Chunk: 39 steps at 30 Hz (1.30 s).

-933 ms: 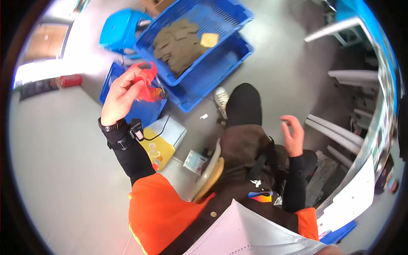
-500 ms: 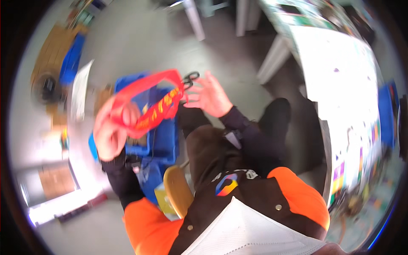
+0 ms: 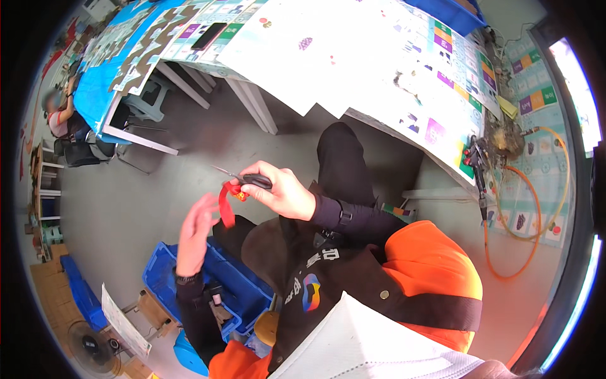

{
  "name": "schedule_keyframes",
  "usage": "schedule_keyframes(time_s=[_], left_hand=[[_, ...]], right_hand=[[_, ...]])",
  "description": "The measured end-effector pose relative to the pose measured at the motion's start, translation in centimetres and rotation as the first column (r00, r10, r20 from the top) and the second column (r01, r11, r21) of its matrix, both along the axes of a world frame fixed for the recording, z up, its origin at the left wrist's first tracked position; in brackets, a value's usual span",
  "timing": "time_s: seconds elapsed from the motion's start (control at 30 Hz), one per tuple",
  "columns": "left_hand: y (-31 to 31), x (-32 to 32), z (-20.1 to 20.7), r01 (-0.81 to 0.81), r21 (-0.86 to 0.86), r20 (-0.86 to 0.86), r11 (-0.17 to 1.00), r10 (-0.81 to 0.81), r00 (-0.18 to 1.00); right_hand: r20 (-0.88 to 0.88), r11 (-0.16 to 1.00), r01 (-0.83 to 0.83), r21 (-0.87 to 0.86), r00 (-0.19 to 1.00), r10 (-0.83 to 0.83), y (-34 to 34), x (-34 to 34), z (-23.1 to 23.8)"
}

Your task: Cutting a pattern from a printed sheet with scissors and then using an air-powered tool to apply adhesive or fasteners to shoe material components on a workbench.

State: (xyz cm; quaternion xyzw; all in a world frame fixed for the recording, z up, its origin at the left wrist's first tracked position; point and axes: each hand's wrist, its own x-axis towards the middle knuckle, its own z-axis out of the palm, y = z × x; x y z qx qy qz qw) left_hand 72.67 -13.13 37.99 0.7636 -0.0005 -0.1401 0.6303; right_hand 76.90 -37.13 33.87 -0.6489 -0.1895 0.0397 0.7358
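Observation:
In my right hand (image 3: 281, 189) is a pair of scissors (image 3: 255, 180) with dark handles, its pointed metal blades aimed left. A red ribbon (image 3: 225, 205) with yellow marks hangs in a short loop beneath those fingers. It seems caught under the right hand, though the grip itself is partly hidden. Just left of the ribbon, my left hand (image 3: 196, 234) is raised with its fingers stretched out, slightly blurred. Nothing shows in its grasp, and whether its fingertips touch the ribbon is unclear.
Below my left arm stand blue plastic crates (image 3: 237, 281). Ahead and right runs a long table (image 3: 360, 50) covered in printed sheets, with a phone (image 3: 209, 36) on it. An orange hose (image 3: 533, 235) hangs at right. Another person (image 3: 61, 120) sits far left. A fan (image 3: 91, 346) stands lower left.
My view has swung toward the table. The left hand has released the wide red ribbon loop, which now hangs smaller by my right hand. The right hand, earlier spread, has closed on the scissors.

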Motion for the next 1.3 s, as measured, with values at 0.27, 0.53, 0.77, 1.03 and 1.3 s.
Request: schedule_keyframes(time_s=[0.27, 0.53, 0.77, 1.03, 1.3], left_hand=[[-14.1, 4.7, -3.9, -0.003, -0.084, 0.253, 0.996, 0.024, 0.967], [-19.3, 6.3, -6.3, -0.14, 0.141, 0.286, 0.98, 0.095, 0.953], [-23.2, 5.5, -9.1, -0.173, 0.162, 0.256, 0.972, 0.128, 0.958], [-23.5, 7.8, -9.2, -0.054, -0.064, 0.02, 0.997, 0.055, 0.998], [-22.4, 15.3, -10.2, -0.161, -0.427, -0.118, 0.89, 0.122, 0.986]], right_hand=[[0.426, 0.916, 0.338, -0.214, 0.877, -0.224, -4.6, -0.8, -1.9], [-0.196, 0.997, -0.068, 0.041, 0.978, 0.075, -11.5, 0.6, -5.5], [-0.334, 0.938, -0.299, 0.176, 0.878, 0.343, -15.3, 1.8, -8.4], [-0.457, 0.955, -0.214, 0.207, 0.842, 0.288, -18.7, 2.8, -9.2], [-0.454, 0.961, -0.271, 0.049, 0.851, 0.263, -22.7, 3.7, -8.4]])
